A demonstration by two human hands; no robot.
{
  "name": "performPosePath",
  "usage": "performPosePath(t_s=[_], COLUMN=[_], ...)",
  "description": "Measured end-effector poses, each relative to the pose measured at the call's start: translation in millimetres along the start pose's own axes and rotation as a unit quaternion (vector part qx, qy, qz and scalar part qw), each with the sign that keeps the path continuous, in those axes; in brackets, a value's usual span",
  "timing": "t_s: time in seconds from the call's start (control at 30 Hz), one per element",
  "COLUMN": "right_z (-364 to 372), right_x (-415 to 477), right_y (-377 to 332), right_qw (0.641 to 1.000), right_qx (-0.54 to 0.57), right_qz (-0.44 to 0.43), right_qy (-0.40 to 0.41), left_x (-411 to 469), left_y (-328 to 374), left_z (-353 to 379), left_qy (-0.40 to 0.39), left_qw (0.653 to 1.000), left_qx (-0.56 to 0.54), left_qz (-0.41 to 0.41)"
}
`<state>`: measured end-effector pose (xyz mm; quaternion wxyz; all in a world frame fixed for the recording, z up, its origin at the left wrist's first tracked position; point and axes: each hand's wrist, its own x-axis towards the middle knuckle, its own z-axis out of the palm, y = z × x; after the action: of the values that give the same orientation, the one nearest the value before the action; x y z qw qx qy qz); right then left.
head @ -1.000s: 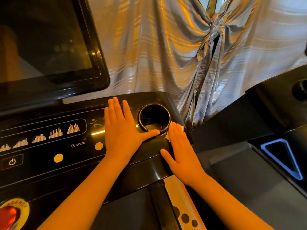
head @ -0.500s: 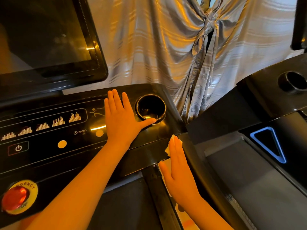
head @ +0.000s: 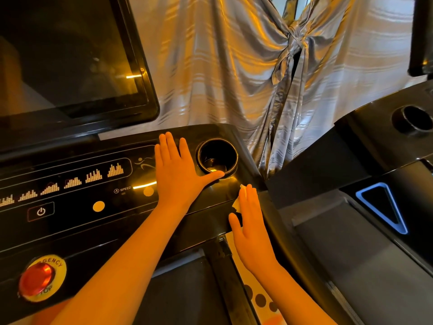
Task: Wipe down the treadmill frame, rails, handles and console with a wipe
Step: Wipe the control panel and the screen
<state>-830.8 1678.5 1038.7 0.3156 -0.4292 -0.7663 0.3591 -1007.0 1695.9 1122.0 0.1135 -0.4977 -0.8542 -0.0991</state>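
Wipe: a pale wipe (head: 240, 198) lay on the console (head: 82, 219) at its right front edge, at 5 o'clock from the cup holder (head: 218, 158), mostly covered.
Right hand (head: 251, 228): flat, fingers straight and together, pressing the wipe down; thumb spread toward 9 o'clock.
Left hand (head: 178, 174): flat on the panel, fingers toward 12 o'clock, thumb tip at the cup holder's rim.
Hands: apart, neither clamped on anything.
Emergency stop button (head: 37, 277): red, at 7 o'clock from the left hand.
Screen (head: 70, 62): dark, at 11 o'clock.
Curtain (head: 257, 66): striped, knotted, at 12 o'clock.
Second treadmill (head: 386, 148): at 3 o'clock.
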Motion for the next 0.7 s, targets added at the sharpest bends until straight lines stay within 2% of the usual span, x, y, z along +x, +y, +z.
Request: performPosePath(t_s=[0.07, 0.2, 0.37, 0.47, 0.53, 0.6, 0.63, 0.7], right_z=[4.7, 11.2, -8.0, -19.4, -16.8, -7.0, -1.6, 3.3], right_x=[7.5, 14.5, 27.3, 45.8, 58.8, 69.5, 73.3, 79.8], right_y=[-2.4, 6.2, 8.0, -13.3, -31.3, -38.8, -37.5, -32.5], right_qw=[0.999, 0.994, 0.981, 0.962, 0.961, 0.953, 0.941, 0.925], right_qx=[-0.026, 0.019, 0.060, 0.096, 0.083, -0.025, -0.094, -0.182], right_qz=[-0.005, -0.059, -0.019, -0.062, -0.155, -0.267, -0.305, -0.326], right_qy=[0.023, 0.087, 0.186, 0.248, 0.215, 0.144, 0.111, 0.065], left_x=[0.2, 0.4, 1.8, 3.0, 4.3, 9.1, 10.9, 9.7], left_y=[-0.3, 0.1, -1.2, -1.3, -10.5, -31.2, -44.0, -66.5], left_z=[0.8, 0.8, -3.4, -5.4, -11.6, -23.3, -28.5, -27.7], left_qy=[0.002, -0.002, -0.011, -0.044, -0.078, -0.113, -0.115, -0.072], left_qw=[1.000, 1.000, 1.000, 0.999, 0.995, 0.989, 0.987, 0.986], left_qx=[-0.003, -0.004, -0.005, 0.010, 0.025, 0.000, -0.028, -0.069], left_qz=[0.000, 0.002, 0.007, 0.024, 0.059, 0.099, 0.112, 0.132])
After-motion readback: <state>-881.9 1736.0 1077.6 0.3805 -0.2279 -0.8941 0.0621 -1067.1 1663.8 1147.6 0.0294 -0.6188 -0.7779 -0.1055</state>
